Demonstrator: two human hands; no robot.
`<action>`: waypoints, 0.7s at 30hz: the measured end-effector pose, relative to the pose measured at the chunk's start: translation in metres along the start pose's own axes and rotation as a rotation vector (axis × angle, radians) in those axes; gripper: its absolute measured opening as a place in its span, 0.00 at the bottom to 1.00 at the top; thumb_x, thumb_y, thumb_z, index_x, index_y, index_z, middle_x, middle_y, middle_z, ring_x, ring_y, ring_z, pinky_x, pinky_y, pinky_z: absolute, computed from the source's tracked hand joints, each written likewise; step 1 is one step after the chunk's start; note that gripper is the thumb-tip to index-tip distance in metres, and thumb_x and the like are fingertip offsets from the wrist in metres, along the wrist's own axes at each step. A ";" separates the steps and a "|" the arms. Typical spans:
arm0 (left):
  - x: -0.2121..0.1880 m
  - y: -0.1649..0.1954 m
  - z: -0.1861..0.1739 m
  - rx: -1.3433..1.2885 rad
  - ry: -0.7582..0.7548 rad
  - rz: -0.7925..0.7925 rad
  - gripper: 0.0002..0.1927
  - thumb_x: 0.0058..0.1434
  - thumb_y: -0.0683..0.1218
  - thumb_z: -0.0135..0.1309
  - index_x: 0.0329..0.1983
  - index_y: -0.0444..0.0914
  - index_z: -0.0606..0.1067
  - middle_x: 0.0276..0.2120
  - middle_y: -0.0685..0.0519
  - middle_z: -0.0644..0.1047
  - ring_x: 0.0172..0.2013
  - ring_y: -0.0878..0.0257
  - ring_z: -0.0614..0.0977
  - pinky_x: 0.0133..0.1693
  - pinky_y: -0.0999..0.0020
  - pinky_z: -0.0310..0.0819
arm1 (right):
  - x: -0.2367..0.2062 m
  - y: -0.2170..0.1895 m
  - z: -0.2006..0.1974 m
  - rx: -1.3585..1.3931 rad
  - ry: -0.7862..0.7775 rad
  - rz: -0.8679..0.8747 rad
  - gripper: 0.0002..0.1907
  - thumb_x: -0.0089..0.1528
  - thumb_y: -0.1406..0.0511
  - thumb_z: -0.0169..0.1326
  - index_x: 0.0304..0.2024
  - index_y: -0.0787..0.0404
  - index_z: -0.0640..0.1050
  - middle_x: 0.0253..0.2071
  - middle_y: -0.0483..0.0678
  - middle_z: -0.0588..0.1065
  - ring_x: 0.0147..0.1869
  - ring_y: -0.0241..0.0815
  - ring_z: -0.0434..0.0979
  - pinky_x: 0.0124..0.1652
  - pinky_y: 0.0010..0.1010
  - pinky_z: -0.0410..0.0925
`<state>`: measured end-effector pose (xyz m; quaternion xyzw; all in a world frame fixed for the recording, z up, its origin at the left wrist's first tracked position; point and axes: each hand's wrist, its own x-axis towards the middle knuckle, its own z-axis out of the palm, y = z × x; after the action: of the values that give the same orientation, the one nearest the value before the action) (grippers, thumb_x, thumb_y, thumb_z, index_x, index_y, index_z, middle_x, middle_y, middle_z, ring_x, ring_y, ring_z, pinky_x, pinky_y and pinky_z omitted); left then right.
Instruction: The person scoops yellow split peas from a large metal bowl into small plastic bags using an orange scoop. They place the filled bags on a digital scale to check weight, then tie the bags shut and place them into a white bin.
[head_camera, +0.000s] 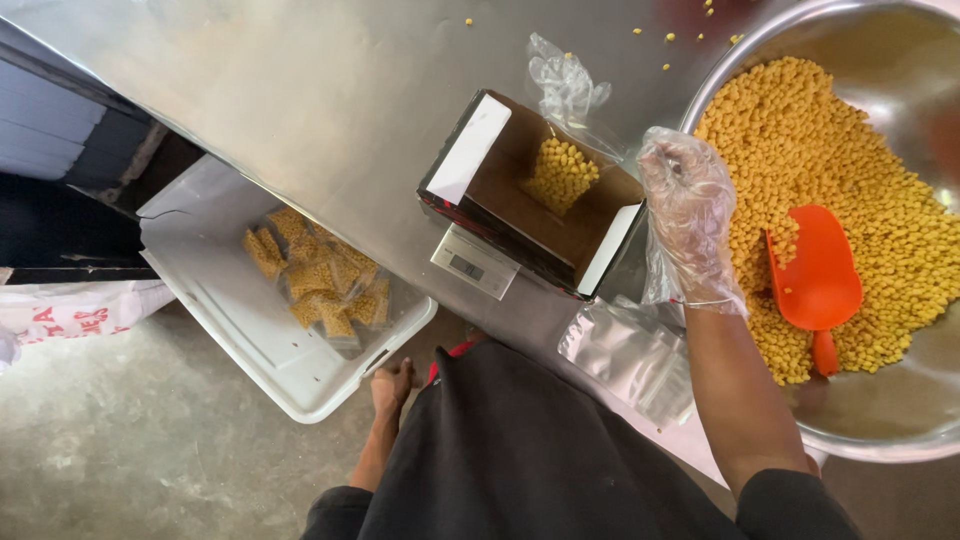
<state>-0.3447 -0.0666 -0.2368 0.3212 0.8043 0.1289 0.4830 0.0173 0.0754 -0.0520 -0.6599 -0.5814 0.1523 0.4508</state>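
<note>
My right hand, in a clear plastic glove, hovers palm down between an open cardboard box and a big steel bowl. The palm is hidden, so I cannot see whether it holds anything. The box sits on a small digital scale and has a small heap of yellow puffed snacks in it. The bowl is piled with the same snacks, and an orange scoop lies in them. My bare left hand hangs by my side near a white bin, holding nothing.
The white bin below the steel table holds several filled snack packets. A stack of empty clear bags lies at the table's near edge. A crumpled clear bag lies behind the box. A white printed sack lies on the floor at left.
</note>
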 end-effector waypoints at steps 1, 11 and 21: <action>-0.001 -0.001 0.001 0.060 -0.002 -0.045 0.15 0.64 0.51 0.56 0.38 0.35 0.84 0.29 0.42 0.85 0.34 0.53 0.88 0.42 0.61 0.80 | 0.001 0.000 0.000 -0.010 -0.005 -0.019 0.10 0.70 0.65 0.63 0.52 0.61 0.81 0.51 0.49 0.79 0.55 0.41 0.80 0.57 0.31 0.72; 0.000 0.001 0.008 -0.038 -0.073 0.095 0.11 0.55 0.40 0.48 0.28 0.33 0.82 0.33 0.50 0.86 0.37 0.59 0.86 0.44 0.65 0.77 | 0.006 -0.005 0.003 -0.039 -0.022 -0.061 0.09 0.69 0.67 0.63 0.52 0.61 0.81 0.52 0.49 0.79 0.55 0.41 0.79 0.56 0.32 0.72; 0.007 -0.002 0.001 -0.289 -0.121 -0.096 0.17 0.64 0.53 0.49 0.37 0.34 0.80 0.32 0.50 0.83 0.32 0.61 0.82 0.33 0.64 0.77 | 0.003 -0.012 0.006 -0.025 -0.030 -0.089 0.07 0.70 0.68 0.63 0.50 0.62 0.81 0.52 0.49 0.79 0.57 0.42 0.79 0.58 0.32 0.72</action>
<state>-0.3466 -0.0639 -0.2430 0.2169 0.7613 0.2004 0.5772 0.0063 0.0793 -0.0456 -0.6367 -0.6187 0.1349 0.4400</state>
